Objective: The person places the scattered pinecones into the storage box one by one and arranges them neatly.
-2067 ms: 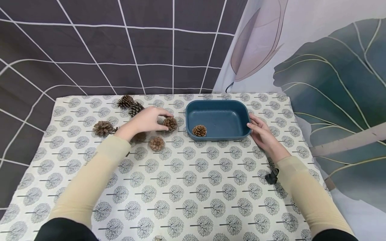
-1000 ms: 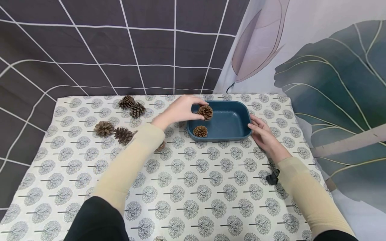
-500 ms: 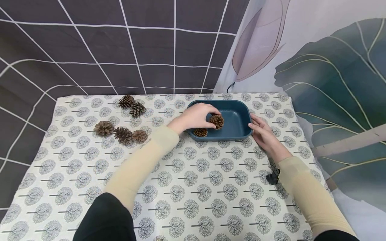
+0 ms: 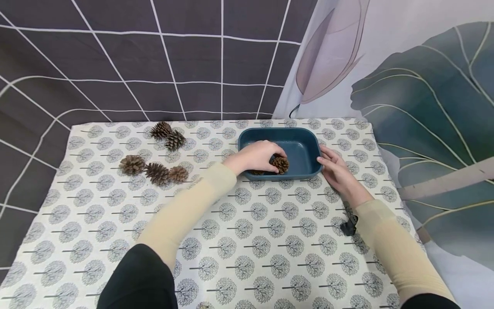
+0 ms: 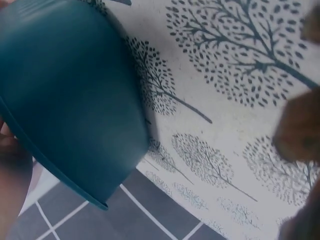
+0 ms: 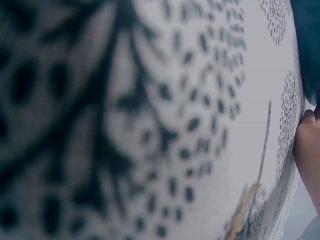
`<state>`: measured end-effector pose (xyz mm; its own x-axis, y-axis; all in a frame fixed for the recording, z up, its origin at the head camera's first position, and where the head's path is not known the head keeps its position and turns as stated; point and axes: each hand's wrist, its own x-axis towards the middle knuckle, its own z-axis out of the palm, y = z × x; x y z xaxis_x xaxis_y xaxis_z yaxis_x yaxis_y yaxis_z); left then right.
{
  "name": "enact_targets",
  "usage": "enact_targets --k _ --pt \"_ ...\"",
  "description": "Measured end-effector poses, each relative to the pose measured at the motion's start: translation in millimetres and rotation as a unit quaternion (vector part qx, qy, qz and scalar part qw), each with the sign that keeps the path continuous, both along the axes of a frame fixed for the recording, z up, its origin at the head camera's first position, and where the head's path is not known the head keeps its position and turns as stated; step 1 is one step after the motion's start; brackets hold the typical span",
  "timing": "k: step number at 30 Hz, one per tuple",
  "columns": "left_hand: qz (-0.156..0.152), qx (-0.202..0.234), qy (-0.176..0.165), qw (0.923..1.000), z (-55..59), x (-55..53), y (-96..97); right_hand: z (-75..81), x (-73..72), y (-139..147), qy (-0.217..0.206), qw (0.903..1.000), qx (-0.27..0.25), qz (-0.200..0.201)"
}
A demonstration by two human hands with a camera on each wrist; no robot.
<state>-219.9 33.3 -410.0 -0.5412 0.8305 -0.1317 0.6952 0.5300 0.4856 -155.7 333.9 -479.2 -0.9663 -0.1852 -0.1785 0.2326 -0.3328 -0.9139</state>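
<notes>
A blue rectangular bin point(image 4: 301, 150) stands toward the back of the table. My left hand point(image 4: 260, 156) reaches into it over the near left rim. Thumb and fingers grip a brown pine cone point(image 4: 280, 164), low in the bin. Another pine cone point(image 4: 257, 172) lies in the near left corner, mostly hidden beneath that hand. At the bin's right end, my right hand point(image 4: 337, 170) touches the outer wall, thumb tip against the rim. In the left wrist view the bin's outer wall point(image 5: 65, 95) fills the left side.
Left of the bin lie several pine cones: two point(image 4: 167, 136) at the back and a row point(image 4: 157, 173) nearer. A small black object point(image 4: 348, 226) is by the right wrist. A tree-print cloth point(image 4: 247, 240) covers the table; the left sleeve hides part of it.
My left hand has carried a pine cone from the table beside the bin over the rim, then lowered it inside. The right hand has stayed at the bin's right end.
</notes>
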Motion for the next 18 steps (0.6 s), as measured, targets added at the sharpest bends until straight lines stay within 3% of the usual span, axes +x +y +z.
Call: enact_targets --k 5,18 --pt "-0.012 -0.005 -0.004 0.9999 -4.8 0.3 -0.3 0.7 -0.4 -0.2 -0.005 1.0000 0.008 0.000" --pt "-0.004 0.002 -0.050 0.9987 -7.1 -4.9 -9.6 -0.7 -1.0 0.5 -0.010 0.9999 0.009 0.000"
